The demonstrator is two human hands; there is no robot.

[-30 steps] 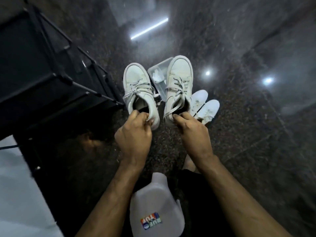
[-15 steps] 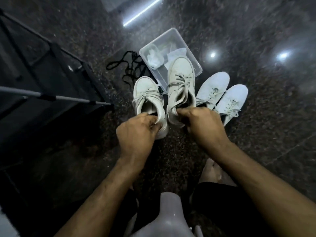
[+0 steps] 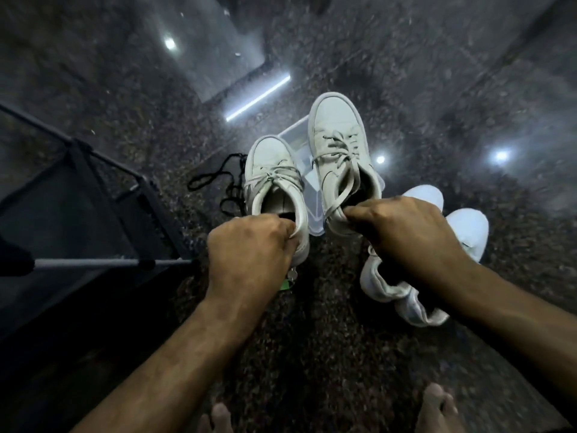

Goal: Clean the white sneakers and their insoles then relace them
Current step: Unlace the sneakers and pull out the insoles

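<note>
Two dirty white laced sneakers hang over the dark stone floor, each held by its heel. My left hand [image 3: 249,245] grips the heel of the left sneaker [image 3: 271,170]. My right hand [image 3: 402,232] grips the heel of the right sneaker [image 3: 340,145], which sits higher and farther away. Both shoes point away from me with grey laces tied in. The insides look dark; insoles cannot be made out.
A clear plastic tub [image 3: 312,207] lies under the held shoes. A cleaner white pair [image 3: 468,226] stands at the right. A white cloth [image 3: 393,292] lies below my right wrist. Black laces [image 3: 218,179] lie left, beside a black rack [image 3: 93,207]. My bare toes [image 3: 437,407] show at the bottom.
The view tilted and shifted; the jug at the bottom dropped out of sight and a white cloth came into view. Both hands keep their grip on the sneakers, now raised.
</note>
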